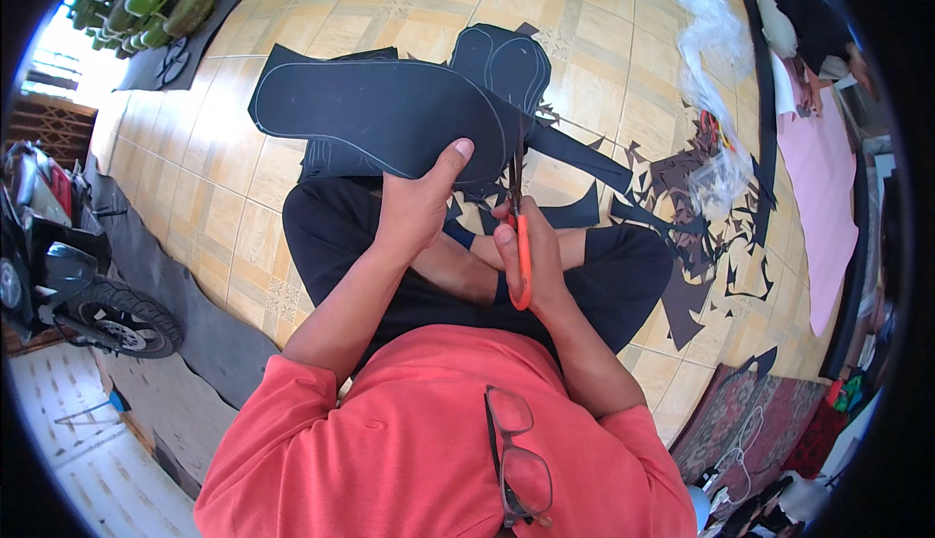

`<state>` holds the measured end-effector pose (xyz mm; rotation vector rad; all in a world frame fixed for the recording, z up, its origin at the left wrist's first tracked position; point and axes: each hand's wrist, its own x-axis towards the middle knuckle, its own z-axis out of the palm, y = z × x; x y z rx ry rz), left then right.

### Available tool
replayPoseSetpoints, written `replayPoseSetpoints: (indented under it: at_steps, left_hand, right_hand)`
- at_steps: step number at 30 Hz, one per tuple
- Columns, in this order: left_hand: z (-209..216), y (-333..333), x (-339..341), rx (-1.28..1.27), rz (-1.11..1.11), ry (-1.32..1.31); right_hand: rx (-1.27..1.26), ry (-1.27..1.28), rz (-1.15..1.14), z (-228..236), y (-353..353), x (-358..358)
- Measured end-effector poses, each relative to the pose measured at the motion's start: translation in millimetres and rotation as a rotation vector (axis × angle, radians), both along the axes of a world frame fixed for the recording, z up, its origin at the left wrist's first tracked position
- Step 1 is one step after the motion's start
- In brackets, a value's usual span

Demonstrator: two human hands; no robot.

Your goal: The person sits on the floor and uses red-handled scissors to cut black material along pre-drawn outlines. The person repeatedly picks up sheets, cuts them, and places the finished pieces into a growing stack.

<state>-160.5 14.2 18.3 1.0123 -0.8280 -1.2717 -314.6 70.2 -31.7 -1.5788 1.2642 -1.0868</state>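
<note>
eyeglasses (528, 480) hang nearest, dark scraps (670, 180) littering tiles (589, 41) right of scissors (526, 260).

Scissor handles (526, 248) orange. Held sheet (370, 100) black, pale-outlined. Shirt (399, 431) coral-red. Floor tiles (341, 12) cream, tan-banded.

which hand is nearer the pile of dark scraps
Right: the right hand, holding scissors, is left of the scraps; the left hand, gripping the black sheet, is farther left.

White daylight glared well left of the fingers (458, 156), glossing floor tiles (203, 92); far out from the fingers, fisheye distortion bowed straight edges.
</note>
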Motion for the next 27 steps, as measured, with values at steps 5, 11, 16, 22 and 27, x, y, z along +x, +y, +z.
replayPoseSetpoints:
  at_steps: [5,11,16,22,27]
  left_hand:
    - [-0.7,1.7,-1.4,0.003,-0.017,0.028]
    - [3.6,-3.5,10.6,0.063,-0.067,-0.03]
    - [1.1,-5.8,17.2,0.029,-0.145,-0.101]
    - [1.3,2.2,15.7,0.073,-0.219,-0.121]
    - [3.7,-2.8,24.8,0.166,-0.287,-0.057]
  right_hand:
    - [-0.097,0.009,0.032,2.6,-3.7,-2.4]
    - [0.1,-0.043,0.049,2.5,2.4,-6.6]
    - [0.068,-0.052,0.043,-3.2,3.7,-8.0]
    - [0.097,-0.109,0.037,-3.7,-1.2,-8.9]
    - [0.117,-0.065,0.101,3.1,2.4,-16.5]
